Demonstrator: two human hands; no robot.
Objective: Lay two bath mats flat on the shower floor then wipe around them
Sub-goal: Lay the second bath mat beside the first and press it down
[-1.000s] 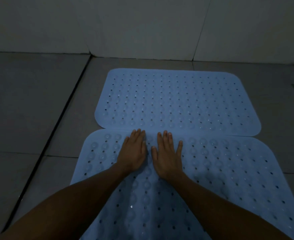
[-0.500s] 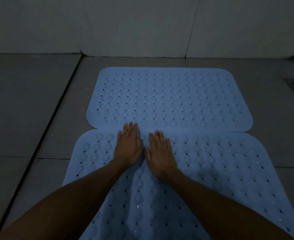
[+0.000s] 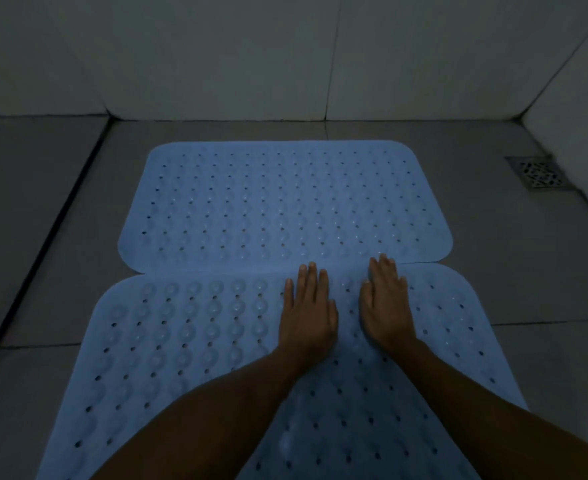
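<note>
Two light blue perforated bath mats lie on the grey tiled shower floor. The far mat (image 3: 278, 202) lies flat near the back wall. The near mat (image 3: 188, 341) lies just in front of it, its far edge meeting the far mat's near edge. My left hand (image 3: 308, 313) rests palm down on the near mat close to that seam, fingers extended. My right hand (image 3: 386, 303) also presses flat on the near mat, a little to the right, fingertips reaching the seam. Neither hand holds anything. My forearms hide part of the near mat.
A metal floor drain (image 3: 538, 173) sits at the right by the side wall. White tiled walls (image 3: 285, 57) rise behind the mats. A dark grout channel (image 3: 43, 244) runs diagonally along the floor at the left.
Both hands have slid to the right along the near mat's far edge and moved further apart. The view has shifted, showing more floor and the drain.
</note>
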